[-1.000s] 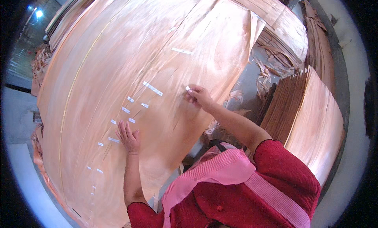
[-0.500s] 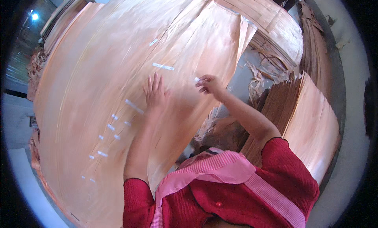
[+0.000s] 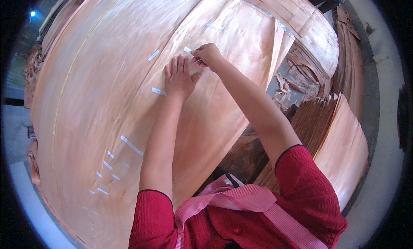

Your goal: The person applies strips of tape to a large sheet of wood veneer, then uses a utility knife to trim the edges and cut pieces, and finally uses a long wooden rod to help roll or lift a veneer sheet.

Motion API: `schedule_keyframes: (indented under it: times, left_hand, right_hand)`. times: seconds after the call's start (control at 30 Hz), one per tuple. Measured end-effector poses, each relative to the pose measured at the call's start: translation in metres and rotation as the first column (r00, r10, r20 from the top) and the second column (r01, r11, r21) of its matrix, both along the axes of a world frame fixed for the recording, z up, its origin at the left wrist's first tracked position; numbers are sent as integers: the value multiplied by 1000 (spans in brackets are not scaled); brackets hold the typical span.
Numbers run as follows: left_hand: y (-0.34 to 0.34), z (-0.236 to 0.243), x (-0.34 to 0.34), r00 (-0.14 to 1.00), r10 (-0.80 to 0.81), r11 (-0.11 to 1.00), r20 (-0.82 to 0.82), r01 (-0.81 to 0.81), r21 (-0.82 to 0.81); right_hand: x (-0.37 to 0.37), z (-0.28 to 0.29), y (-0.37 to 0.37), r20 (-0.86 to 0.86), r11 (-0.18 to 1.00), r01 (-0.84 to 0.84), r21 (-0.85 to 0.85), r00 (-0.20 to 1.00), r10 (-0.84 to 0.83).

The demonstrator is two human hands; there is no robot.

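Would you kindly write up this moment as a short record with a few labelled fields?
Setting: large thin wood veneer sheet spread out before the person
Left hand: left hand pressed flat on the sheet, fingers together
Right hand: right hand pinching a white tape strip against the sheet
Other tape: several short white tape pieces already stuck along the sheet
Nearby: stack of veneer sheets at right

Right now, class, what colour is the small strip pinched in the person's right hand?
White: the tape strip in the right hand, head view.
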State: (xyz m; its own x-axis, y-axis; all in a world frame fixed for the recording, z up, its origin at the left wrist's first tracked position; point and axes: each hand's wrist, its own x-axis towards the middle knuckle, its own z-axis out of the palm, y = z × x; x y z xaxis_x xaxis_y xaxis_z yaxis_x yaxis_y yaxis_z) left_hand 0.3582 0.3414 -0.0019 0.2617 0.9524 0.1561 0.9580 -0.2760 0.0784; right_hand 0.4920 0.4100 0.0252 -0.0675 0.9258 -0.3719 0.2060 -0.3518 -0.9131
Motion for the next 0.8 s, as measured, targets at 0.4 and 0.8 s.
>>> schedule_keyframes:
  times: [0.4, 0.8]
  left_hand:
    - [27, 61, 8, 997, 33, 935, -67, -54, -351]
    - [-1, -2, 13, 992, 37, 999, 117, -38, 2]
  right_hand:
    - [-16, -18, 23, 806, 944, -282, 169, 591, 32]
    - [17, -31, 29, 632, 964, -254, 82, 761, 147]
